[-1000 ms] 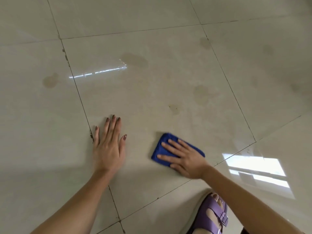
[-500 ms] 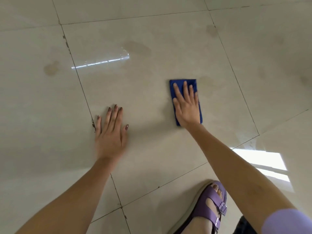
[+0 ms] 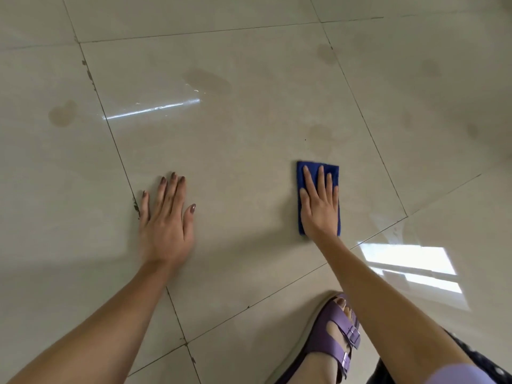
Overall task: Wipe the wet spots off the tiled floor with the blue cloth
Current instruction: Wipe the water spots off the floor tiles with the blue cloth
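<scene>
A folded blue cloth lies flat on the beige tiled floor. My right hand presses down on it with fingers stretched out, covering most of it. My left hand rests palm-down on the tile to the left, fingers spread, holding nothing. Dull wet spots show just beyond the cloth, farther off at the centre, at the far left and near a grout line at the back right.
My foot in a purple sandal stands at the lower right beside my right arm. A bright window reflection lies on the tile at right. Dark grout lines cross the floor.
My right hand first pushed the cloth away from me, then drew it back toward me and slightly right. The small spot it passed over no longer shows. My left hand stayed planted.
</scene>
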